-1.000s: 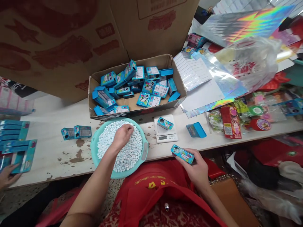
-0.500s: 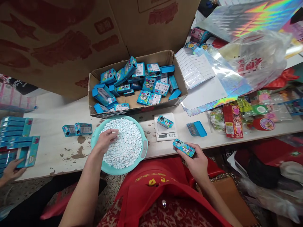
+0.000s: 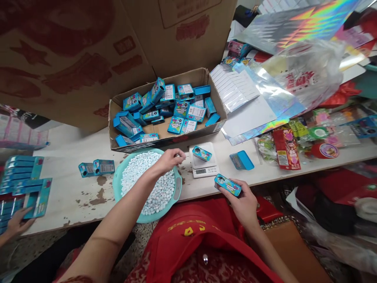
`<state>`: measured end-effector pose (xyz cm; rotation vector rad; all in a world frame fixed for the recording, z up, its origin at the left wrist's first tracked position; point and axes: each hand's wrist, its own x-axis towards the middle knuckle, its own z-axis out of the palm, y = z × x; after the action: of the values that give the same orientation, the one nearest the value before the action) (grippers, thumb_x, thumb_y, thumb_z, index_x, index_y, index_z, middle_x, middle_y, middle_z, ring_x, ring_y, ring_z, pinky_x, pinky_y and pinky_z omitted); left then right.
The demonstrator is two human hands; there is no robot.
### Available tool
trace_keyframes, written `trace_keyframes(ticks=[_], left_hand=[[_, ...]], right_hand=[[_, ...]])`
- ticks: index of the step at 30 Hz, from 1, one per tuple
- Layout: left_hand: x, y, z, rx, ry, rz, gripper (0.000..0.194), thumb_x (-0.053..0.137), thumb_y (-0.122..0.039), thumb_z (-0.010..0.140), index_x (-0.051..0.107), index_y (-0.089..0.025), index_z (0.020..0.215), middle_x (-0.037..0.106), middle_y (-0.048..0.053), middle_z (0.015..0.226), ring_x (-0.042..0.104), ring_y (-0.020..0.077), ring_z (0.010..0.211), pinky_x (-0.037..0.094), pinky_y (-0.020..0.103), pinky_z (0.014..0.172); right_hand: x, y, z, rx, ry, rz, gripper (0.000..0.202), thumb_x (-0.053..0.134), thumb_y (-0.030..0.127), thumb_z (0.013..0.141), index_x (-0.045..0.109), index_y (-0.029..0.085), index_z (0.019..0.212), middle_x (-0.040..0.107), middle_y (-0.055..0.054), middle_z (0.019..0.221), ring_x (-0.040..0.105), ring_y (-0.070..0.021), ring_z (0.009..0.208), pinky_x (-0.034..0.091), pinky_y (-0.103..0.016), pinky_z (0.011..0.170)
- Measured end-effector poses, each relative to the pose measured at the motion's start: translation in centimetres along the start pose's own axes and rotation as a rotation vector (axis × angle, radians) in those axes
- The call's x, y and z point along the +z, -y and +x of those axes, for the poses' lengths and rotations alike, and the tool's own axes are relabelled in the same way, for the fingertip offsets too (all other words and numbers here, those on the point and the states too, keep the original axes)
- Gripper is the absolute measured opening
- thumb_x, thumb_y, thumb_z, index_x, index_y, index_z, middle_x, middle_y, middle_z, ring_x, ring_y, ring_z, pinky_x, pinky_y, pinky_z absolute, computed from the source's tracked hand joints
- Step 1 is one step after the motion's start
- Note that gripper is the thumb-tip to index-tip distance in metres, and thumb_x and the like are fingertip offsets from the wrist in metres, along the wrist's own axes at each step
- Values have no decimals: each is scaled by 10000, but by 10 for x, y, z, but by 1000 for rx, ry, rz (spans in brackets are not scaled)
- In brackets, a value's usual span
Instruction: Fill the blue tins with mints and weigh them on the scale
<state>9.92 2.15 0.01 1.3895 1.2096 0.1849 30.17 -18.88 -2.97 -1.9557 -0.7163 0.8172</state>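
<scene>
A teal basin full of small white candies stands at the table's front edge. Above its right rim is my left hand, fingers pinched together; what they hold is too small to make out. My right hand grips a blue candy box with a round opening, in front of the scale. On the white digital scale lies another blue box with a round hole. An open blue case rests to the right of the scale.
Behind the basin a cardboard tray holds several blue boxes. Two blue boxes sit left of the basin. Another person's hand touches stacked boxes at far left. Shiny sheets and a red package are at right.
My left hand has risen from the candies and moved right, toward the scale. My right hand still holds its box. The whole view has shifted slightly.
</scene>
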Motion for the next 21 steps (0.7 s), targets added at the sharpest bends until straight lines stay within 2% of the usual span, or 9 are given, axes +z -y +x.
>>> trace_keyframes(ticks=[4,8,13,21], left_hand=[[30,-22,33,184,-23,455,195,535,-55,701,654,-179,792,629,23,754,587,165,700,442,276,654],[43,-24,46,296,-31,737,236,522,-38,732,647,-185,867,616,60,898,590,207,838,439,309,743],[47,-22,47,299,-33,806,277,493,-41,757,626,-202,939,582,63,958,571,210,869,427,312,743],[44,-23,46,325,-30,788,346,455,-3,730,602,-205,970,598,59,942,568,210,869,420,309,744]], right_hand=[[-7,-7,0,24,-41,14,435,770,506,620,671,199,912,686,-51,859,630,-218,763,528,-376,734],[-13,-18,1,82,-69,43,463,781,514,606,670,194,923,695,-62,882,635,-226,780,523,-385,747],[-17,-25,2,105,-87,66,476,788,509,604,663,191,936,694,-67,902,635,-233,810,516,-401,780],[-16,-21,8,106,-82,72,472,786,502,605,669,184,934,695,-75,904,635,-234,811,514,-407,791]])
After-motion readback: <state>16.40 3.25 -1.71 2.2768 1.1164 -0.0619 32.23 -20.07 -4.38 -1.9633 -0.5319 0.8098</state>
